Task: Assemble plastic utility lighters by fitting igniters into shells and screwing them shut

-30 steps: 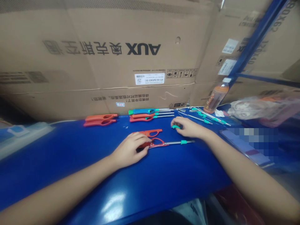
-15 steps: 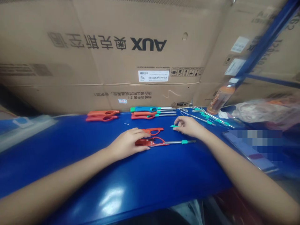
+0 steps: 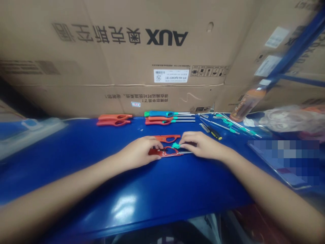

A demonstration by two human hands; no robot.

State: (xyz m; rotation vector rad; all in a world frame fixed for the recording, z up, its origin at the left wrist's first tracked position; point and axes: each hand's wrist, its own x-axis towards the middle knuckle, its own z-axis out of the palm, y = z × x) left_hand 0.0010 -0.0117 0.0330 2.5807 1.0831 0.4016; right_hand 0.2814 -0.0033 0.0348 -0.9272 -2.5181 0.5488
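Observation:
My left hand (image 3: pixel 141 149) is closed on the rear end of an opened red long-nosed lighter (image 3: pixel 171 155) that lies on the blue table. Thin wires and dark inner parts show inside its shell, and a metal tube points right from it. Between the thumb and fingers of my right hand (image 3: pixel 203 145) is a small green plastic piece (image 3: pixel 175 145), just above the lighter's loop. That hand partly hides the tube. A loose orange-red shell half (image 3: pixel 170 138) lies just behind the lighter.
Behind, several lighters (image 3: pixel 159 115) with metal tubes lie side by side, and red handles (image 3: pixel 114 119) rest to their left. At right are a black-and-yellow screwdriver (image 3: pixel 214 133), metal tubes with green pieces (image 3: pixel 230 126), a bottle (image 3: pixel 247 105) and a tablet-like object (image 3: pixel 276 169). Cardboard (image 3: pixel 114 74) stands behind.
My right hand has moved left and nearer with the green piece, from beside the loose shell half to over the lighter. The screwdriver it was covering now shows. My left hand stays on the lighter.

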